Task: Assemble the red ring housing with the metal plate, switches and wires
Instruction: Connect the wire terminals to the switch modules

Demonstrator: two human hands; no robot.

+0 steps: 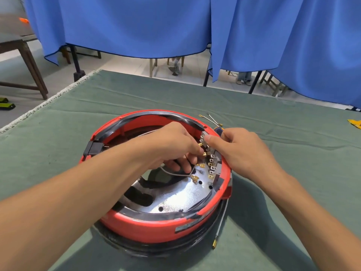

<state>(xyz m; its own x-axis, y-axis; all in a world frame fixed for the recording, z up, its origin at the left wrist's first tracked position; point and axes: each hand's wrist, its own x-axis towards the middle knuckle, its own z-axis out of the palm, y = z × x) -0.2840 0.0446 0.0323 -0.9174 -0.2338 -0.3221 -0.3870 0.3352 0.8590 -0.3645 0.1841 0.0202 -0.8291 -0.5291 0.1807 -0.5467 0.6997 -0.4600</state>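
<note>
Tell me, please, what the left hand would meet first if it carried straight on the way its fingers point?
Probably the row of switch terminals along the red ring housing; the left hand, pinching a brass wire connector, points right at them, though depth is unclear.

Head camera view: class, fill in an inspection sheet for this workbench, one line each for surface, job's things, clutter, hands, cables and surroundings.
Surface: table under a green cloth, creased.
Job's things: red ring housing lies flat; shiny metal plate sits inside it; switches line its right inner wall.
Clutter: screwdriver handle behind the housing; yellow item at the right edge.
Hands: left hand pinches a brass wire terminal; right hand steadies the top switch with its thumb.
Cables: grey wires with brass ends over the plate; two loose leads on the cloth; one cable trails down at the right.
Surroundings: blue curtains, wooden table at left.
</note>
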